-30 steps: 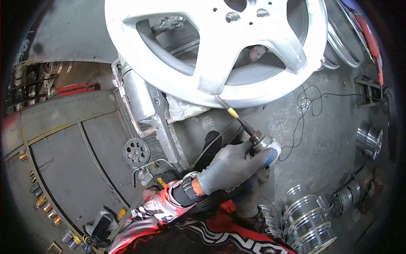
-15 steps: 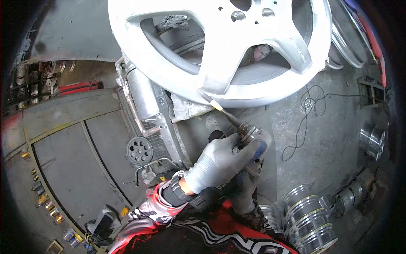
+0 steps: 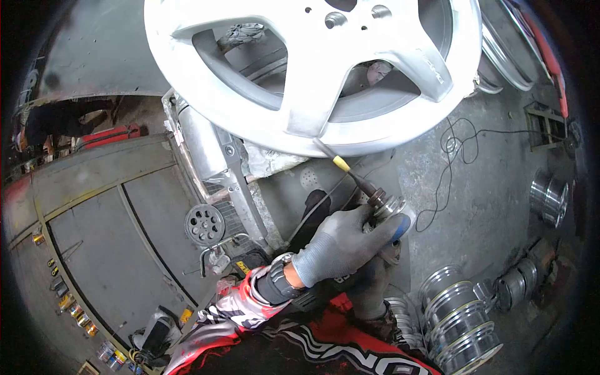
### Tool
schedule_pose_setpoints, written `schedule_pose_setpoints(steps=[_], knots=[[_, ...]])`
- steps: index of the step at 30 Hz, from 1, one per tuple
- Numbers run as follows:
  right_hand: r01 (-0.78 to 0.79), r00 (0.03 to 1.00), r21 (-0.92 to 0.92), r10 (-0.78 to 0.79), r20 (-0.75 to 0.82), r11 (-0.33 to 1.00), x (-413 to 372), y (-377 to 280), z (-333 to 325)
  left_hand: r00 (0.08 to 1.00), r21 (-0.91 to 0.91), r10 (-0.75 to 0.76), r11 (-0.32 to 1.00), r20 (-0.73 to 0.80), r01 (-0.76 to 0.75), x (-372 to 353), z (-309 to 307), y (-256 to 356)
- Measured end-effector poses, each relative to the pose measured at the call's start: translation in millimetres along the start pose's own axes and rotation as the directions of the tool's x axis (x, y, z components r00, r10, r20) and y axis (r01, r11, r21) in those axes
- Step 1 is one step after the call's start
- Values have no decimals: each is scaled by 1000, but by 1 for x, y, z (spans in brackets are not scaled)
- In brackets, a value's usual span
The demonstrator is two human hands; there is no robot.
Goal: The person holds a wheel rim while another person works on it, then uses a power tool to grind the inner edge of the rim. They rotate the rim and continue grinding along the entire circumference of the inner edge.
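A large silver-white alloy wheel (image 3: 306,112) with broad spokes fills the top of the view. My left hand (image 3: 344,244), in a grey glove with a watch at the wrist, is closed around the front of a straight die grinder (image 3: 377,197). A slim shaft with a yellow band (image 3: 341,164) runs from the grinder up to the wheel's lower rim, its tip right at the base of a spoke. Lower down, my right hand (image 3: 370,290), also gloved, is at the rear of the grinder; its fingers are mostly hidden behind my left hand and the tool.
A metal stand (image 3: 234,178) supports the wheel, with a black pulley-like disc (image 3: 204,225) beside it. Stacked polished rims (image 3: 459,319) stand at lower right. A thin cable (image 3: 447,175) loops over the floor. To the left is a grey panel with a metal frame (image 3: 128,212).
My hands and the grinder have shifted slightly right and down, while the wheel sits a little further left in view. A dark shape now shows in the far left background.
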State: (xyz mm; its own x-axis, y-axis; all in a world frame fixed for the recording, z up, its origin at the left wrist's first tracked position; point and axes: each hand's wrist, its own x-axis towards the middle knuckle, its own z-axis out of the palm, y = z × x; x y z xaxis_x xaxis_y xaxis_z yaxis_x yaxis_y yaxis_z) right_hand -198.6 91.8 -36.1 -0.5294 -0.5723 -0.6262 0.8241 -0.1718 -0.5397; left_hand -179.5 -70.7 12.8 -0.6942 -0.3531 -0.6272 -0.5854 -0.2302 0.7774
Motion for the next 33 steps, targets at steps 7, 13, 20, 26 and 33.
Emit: schedule_pose_setpoints(steps=[7, 13, 20, 26, 33], knots=[[-61, 998, -95, 60, -11, 994, 3, 5, 17, 924, 367, 381, 862, -13, -351, -14, -25, -6], [-60, 998, -247, 60, -11, 967, 7, 17, 25, 858, 440, 506, 792, -83, -424, -17, -39, -10], [-27, 1000, -133, 28, 7, 991, 6, 1, 37, 950, 283, 281, 930, -137, -234, -15, -22, -10], [-4, 999, -263, -10, -52, 965, 8, -9, 26, 982, 75, -191, 979, -14, 191, 0, -3, 14], [-63, 998, -11, 63, -9, 998, -5, -1, -8, 985, 79, -170, 982, -16, 171, 6, 5, 13]])
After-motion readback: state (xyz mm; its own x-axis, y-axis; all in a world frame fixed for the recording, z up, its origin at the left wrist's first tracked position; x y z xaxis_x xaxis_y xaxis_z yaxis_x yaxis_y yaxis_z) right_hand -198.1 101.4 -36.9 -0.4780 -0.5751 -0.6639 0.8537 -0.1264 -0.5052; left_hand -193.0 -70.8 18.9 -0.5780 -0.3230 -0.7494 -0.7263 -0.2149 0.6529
